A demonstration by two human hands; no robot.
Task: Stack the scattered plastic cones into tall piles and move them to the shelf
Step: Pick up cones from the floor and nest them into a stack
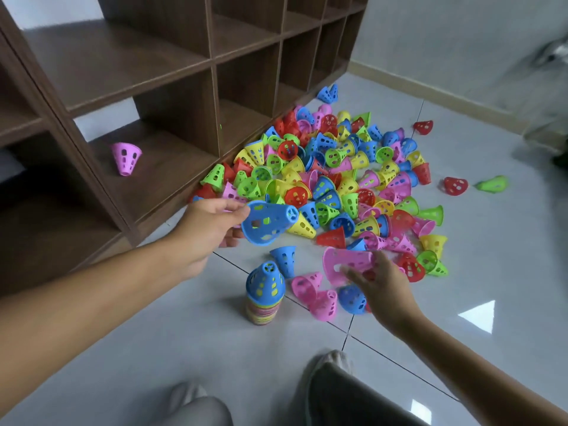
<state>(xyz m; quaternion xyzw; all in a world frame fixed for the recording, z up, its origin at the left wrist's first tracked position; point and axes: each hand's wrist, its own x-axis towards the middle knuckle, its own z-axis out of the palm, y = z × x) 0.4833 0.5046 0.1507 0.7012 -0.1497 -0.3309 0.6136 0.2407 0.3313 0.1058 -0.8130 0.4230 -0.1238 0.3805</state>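
The left hand (209,229) pinched a blue cone (267,221) by its rim above the pile (265,295); the right hand (379,282) gripped a pink cone (344,264) beside the pile. They looked light, stiff, holey.

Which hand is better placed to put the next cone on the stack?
Probably the left hand. Its blue cone hangs almost above the stack. The right hand holds a pink cone lower down, to the stack's right.

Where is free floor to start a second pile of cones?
Bare tiles lie left of the stack, toward the shelf, and in front of it near the knees. Right of it, loose cones crowd up to the heap.
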